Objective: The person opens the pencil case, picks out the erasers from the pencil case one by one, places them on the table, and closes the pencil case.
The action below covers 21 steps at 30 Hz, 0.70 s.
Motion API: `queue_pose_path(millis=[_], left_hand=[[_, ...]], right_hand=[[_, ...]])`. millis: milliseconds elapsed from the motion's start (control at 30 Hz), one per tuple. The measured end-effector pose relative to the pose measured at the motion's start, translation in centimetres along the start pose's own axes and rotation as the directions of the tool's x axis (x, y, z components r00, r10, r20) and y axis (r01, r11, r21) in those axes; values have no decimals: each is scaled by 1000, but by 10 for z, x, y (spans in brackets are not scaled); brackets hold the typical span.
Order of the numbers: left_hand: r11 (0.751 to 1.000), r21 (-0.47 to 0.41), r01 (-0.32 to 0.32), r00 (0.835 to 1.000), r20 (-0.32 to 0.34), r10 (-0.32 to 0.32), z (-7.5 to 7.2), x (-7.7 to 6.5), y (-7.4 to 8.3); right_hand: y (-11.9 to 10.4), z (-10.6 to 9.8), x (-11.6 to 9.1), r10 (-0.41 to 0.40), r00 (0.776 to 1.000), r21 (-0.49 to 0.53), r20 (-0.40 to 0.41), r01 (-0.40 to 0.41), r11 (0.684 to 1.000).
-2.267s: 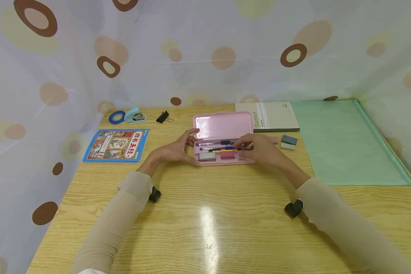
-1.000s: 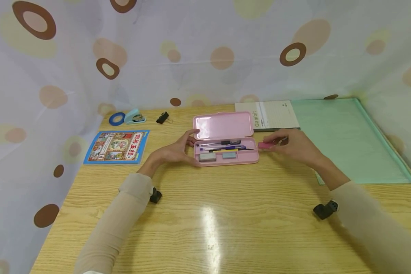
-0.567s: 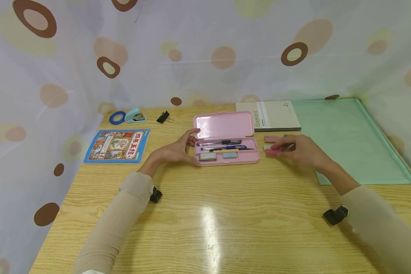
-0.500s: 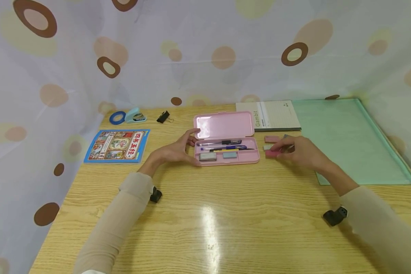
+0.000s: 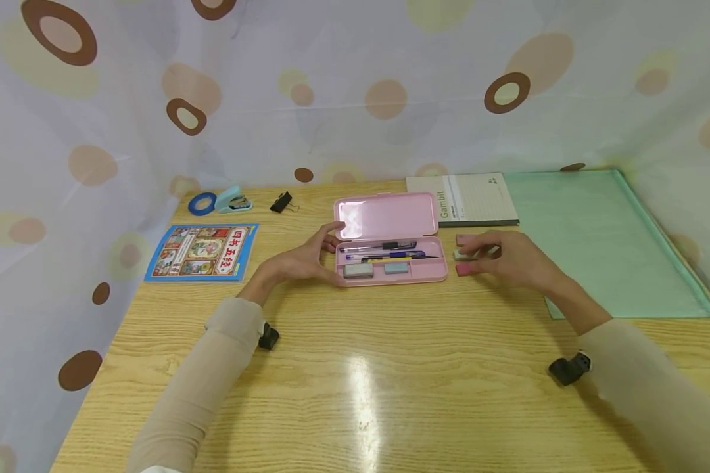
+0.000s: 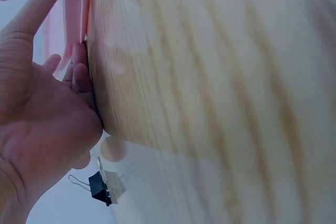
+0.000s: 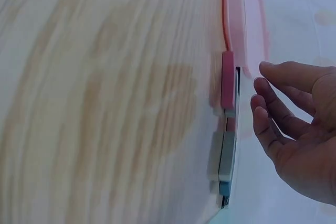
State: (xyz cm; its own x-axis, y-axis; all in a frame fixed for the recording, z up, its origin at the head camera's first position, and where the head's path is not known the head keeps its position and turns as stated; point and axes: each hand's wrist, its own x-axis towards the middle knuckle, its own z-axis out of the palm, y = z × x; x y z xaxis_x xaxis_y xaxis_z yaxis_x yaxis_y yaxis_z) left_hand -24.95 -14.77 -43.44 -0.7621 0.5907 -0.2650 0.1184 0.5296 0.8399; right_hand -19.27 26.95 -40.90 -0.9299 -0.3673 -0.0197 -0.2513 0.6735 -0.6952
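Grips the left end of the glossy, round-cornered pink plastic case (image 5: 384, 220) with the left hand (image 5: 298, 263). Poises the right hand (image 5: 520, 263), empty and loosely bent, above an oblong pink block (image 7: 228, 80) and a pale block (image 7: 227, 153) on grained wood (image 5: 307, 381), right of the case.

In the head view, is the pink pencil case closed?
No, the pencil case has its lid folded back, showing the pens inside.

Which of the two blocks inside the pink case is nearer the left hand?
The whitish block, at the left of the pink case; the light blue block lies to its right, farther from the left hand.
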Motion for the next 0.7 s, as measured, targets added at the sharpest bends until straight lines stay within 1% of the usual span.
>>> queue_pose_path(millis=[167, 400, 533, 700], left_hand=[[1000, 9, -2, 1000, -2, 2, 0, -1, 0], [1000, 10, -8, 1000, 3, 7, 0, -1, 0], [1000, 11, -5, 1000, 2, 5, -1, -1, 1], [1000, -1, -12, 1000, 2, 12, 0, -1, 1]], right_hand=[[-10, 12, 7, -41, 999, 46, 20, 40, 998], [-35, 43, 17, -160, 985, 39, 67, 157, 987], [-51, 57, 23, -177, 979, 36, 103, 174, 984], [-63, 65, 30, -188, 972, 38, 142, 184, 982]])
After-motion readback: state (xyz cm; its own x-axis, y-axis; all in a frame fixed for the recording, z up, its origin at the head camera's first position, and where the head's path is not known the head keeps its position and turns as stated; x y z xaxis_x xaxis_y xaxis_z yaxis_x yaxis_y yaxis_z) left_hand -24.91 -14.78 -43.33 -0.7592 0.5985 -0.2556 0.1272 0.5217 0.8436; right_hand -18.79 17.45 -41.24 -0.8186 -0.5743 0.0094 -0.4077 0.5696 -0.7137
